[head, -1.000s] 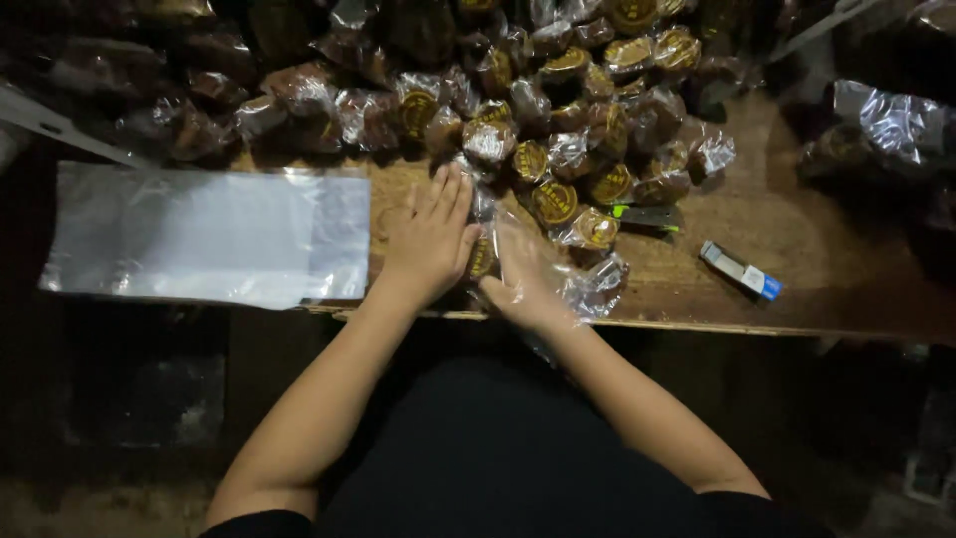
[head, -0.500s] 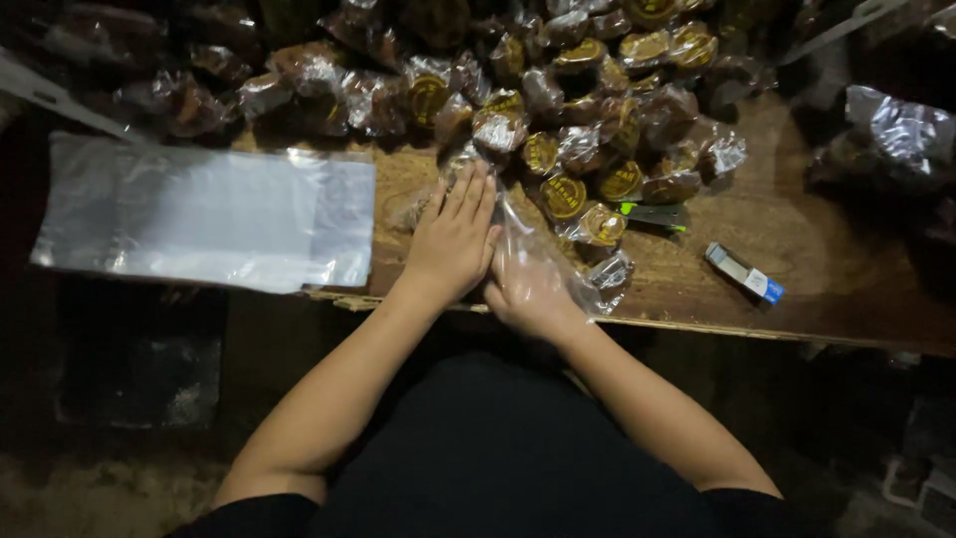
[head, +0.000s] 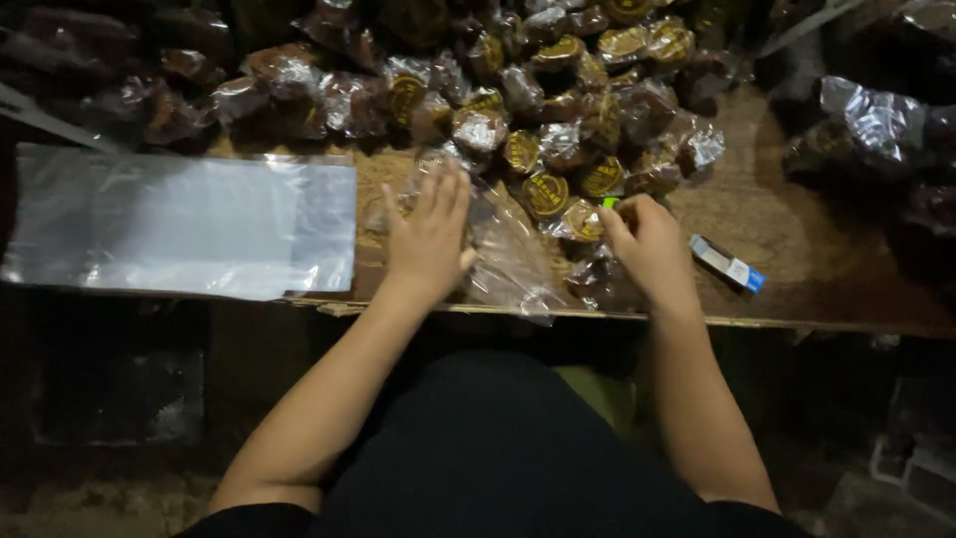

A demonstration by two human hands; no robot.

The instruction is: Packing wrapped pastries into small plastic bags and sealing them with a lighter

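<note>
- The left hand (head: 430, 231) is lying flat, fingers spread, pressing down on a clear plastic bag (head: 508, 261) at the near edge of the wooden table (head: 797, 239).
- The right hand (head: 647, 239) is curling its fingers around a wrapped brown cake (head: 583, 221) at the foot of the pile of wrapped cakes (head: 518, 110).
- A stack of flat clear bags (head: 179, 224) is lying left of the left hand.
- A small blue-and-white tube (head: 727, 264) is sitting just right of the right hand.
</note>
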